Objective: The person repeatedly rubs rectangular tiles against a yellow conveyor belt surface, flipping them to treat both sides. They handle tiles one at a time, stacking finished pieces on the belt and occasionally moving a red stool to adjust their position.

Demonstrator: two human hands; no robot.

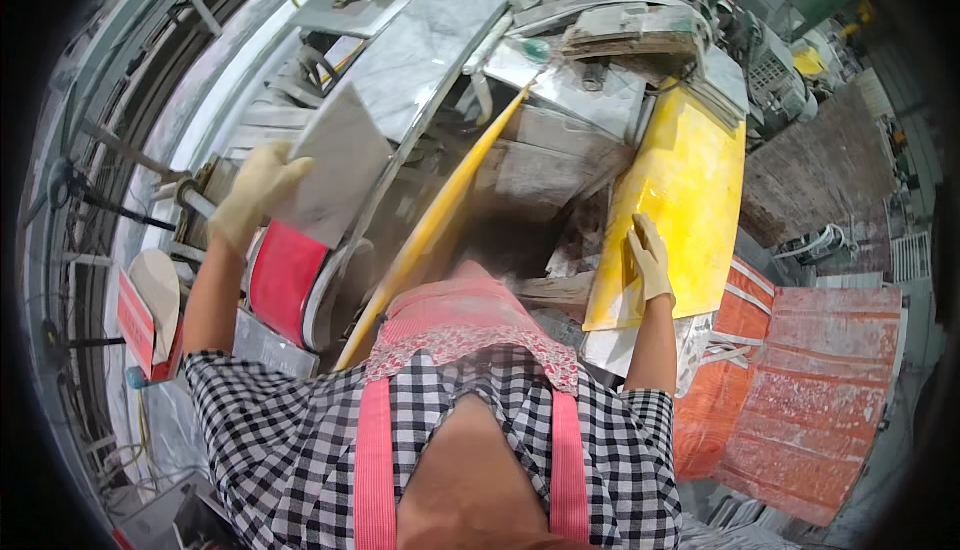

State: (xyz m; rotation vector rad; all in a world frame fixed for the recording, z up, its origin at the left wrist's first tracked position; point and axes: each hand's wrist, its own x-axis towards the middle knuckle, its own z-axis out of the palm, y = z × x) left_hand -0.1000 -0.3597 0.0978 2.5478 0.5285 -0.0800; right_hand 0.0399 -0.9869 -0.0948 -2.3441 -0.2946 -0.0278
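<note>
My left hand [258, 195], in a pale cream glove, grips the left edge of a flat grey stone slab [342, 165], with the thumb reaching over it. The slab stands tilted above a red padded surface [288, 278]. On the right, my gloved right hand [650, 262] lies with stretched fingers against a glossy yellow sheet [695, 190], and nothing shows in its grasp. A long, thin yellow edge [430, 235] runs slanting between my two arms. Beyond the grey slab lies a white marble-patterned slab [430, 45].
A worn orange board [815, 390] lies at the lower right. At the left is an open red-and-white box [145, 315] near metal rails. Dusty straps and machine parts [635, 25] crowd the far side. A dark gap [510, 235] opens before my pink apron.
</note>
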